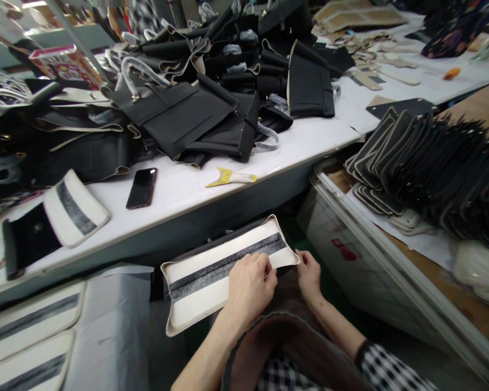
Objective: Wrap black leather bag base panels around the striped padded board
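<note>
In front of my body lies a black bag piece whose cream underside [204,312], crossed by a dark grey strip, faces up. My left hand [250,282] rests over the near edge of it, fingers curled and closed on that edge. At the right corner, my right hand [308,274] pinches the edge between thumb and fingers. The bag's dark sides hang below the cream panel and are mostly hidden. A brown apron [301,347] covers my lap beneath both hands.
A white-topped table [179,201] ahead carries a pile of black bags [187,117], a phone [142,188], a yellow-and-white tool [230,177] and another cream-and-black piece [75,209]. Dark panels [427,168] stand stacked at right. More striped cream panels [28,326] lie lower left.
</note>
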Available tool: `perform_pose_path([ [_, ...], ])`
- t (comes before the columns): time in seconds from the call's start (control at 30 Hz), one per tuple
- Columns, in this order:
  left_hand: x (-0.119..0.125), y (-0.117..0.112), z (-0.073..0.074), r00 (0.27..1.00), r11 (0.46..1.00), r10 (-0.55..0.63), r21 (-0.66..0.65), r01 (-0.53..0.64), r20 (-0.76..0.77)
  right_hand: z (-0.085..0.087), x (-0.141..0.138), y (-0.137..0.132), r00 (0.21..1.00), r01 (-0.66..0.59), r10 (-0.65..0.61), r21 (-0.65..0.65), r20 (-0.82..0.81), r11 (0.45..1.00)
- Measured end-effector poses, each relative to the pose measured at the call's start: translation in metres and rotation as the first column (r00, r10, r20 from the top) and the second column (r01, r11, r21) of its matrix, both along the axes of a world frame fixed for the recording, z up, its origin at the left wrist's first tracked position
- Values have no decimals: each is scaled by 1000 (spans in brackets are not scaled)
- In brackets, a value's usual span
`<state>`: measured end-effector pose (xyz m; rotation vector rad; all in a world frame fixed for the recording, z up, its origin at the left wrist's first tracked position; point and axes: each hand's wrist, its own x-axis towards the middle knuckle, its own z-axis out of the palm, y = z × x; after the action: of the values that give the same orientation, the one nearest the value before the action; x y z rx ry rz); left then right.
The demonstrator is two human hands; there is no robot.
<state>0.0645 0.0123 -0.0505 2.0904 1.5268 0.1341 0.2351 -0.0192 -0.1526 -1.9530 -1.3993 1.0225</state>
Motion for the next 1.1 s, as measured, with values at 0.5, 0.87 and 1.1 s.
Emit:
perform_pose_path([
  [0.5, 1, -19, -4, 1000, 979, 0, 202, 4, -19, 36, -22, -45, 775, -542, 60, 613, 629, 575],
  [0.87, -57, -60, -4, 992, 933, 123, 335, -129, 39, 31, -34, -40, 732, -612, 54, 621, 679, 490],
  [1.1, -65, -63, -5, 988, 923, 152, 356, -144, 4, 28, -54, -42, 726, -639, 74, 630, 684, 443],
])
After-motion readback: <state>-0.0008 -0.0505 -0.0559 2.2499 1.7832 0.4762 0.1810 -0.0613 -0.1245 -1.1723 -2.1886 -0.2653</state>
